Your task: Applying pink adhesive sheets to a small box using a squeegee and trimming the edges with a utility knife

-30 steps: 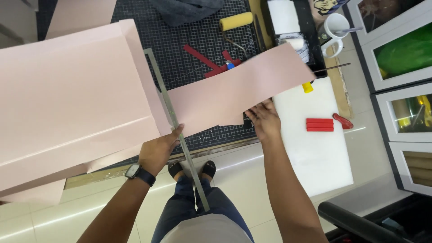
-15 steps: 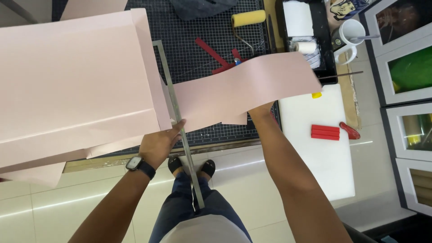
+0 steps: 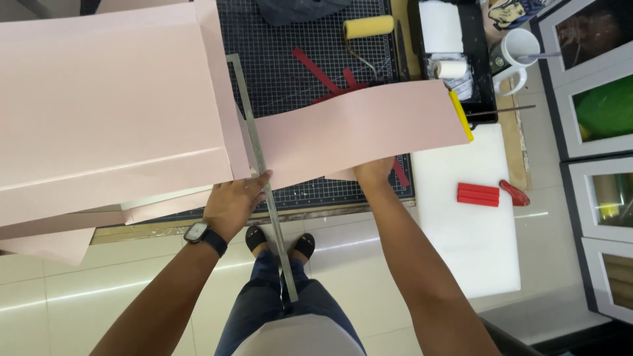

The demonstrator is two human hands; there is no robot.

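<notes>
While my left hand [image 3: 231, 204] is pressing flat on the long steel ruler [image 3: 260, 171], my right hand [image 3: 372, 173] is pinching the pale pink paper strip [image 3: 356, 128] on the gridded black cutting mat [image 3: 297, 79]; a loosening press is risking ruler slippage.

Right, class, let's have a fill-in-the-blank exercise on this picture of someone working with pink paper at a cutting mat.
1. The left hand presses down on a long metal ____.
2. The left wrist wears a ____.
3. The right hand is partly hidden under a curling strip of ____ paper.
4. The paint roller at the top of the cutting mat has a ____ sleeve.

Missing words: ruler; watch; pink; yellow
</notes>
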